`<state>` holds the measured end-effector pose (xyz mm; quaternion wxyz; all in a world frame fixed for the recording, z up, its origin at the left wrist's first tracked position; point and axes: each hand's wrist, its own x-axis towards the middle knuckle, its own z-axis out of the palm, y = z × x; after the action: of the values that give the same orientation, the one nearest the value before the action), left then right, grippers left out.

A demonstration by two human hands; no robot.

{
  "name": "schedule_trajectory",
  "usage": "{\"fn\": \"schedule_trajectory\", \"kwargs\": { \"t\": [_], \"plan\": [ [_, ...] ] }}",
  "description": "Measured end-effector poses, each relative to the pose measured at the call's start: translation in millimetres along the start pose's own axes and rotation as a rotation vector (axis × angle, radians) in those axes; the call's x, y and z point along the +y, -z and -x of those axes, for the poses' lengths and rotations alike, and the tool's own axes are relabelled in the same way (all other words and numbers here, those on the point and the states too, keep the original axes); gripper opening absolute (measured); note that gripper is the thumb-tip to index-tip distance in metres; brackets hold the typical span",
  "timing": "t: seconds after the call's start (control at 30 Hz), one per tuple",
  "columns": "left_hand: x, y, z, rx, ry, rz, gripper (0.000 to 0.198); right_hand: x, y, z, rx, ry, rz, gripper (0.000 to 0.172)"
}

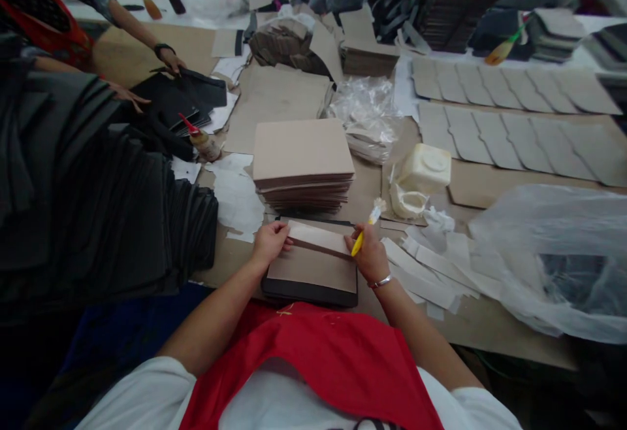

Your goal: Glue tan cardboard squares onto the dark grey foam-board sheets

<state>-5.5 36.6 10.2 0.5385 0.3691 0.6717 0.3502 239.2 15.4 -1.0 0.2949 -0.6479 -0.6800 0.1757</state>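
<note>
A tan card sheet lies on a black cover piece right in front of me, with a white strip across its far edge. My left hand is curled and presses the strip's left end. My right hand is closed around a yellow-handled brush, bristles pointing up and away, while its fingers rest on the strip's right end. A bracelet sits on that wrist.
A stack of tan boards stands just beyond. A white glue tub sits right of it, white paper strips and a plastic bag further right. Black covers pile on the left. Another person's hands work on black sheets at far left.
</note>
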Motion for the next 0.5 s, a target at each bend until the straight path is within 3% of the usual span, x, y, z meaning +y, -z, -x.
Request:
{"fn": "schedule_trajectory", "kwargs": {
  "t": [0.13,0.23,0.5],
  "plan": [
    [-0.2,10.8,-14.6,0.087,-0.195,-0.439,0.018,6.6,-16.6,-14.7,-0.010,-0.001,0.033,0.029],
    [-0.2,12.3,-19.6,0.151,-0.283,-0.645,0.019,10.8,-26.6,-18.8,0.030,-0.004,0.045,0.029],
    [-4.2,9.6,-23.3,0.179,-0.274,-0.693,0.022,15.4,-36.8,-24.0,0.106,-0.008,0.056,0.028]
  ]
}}
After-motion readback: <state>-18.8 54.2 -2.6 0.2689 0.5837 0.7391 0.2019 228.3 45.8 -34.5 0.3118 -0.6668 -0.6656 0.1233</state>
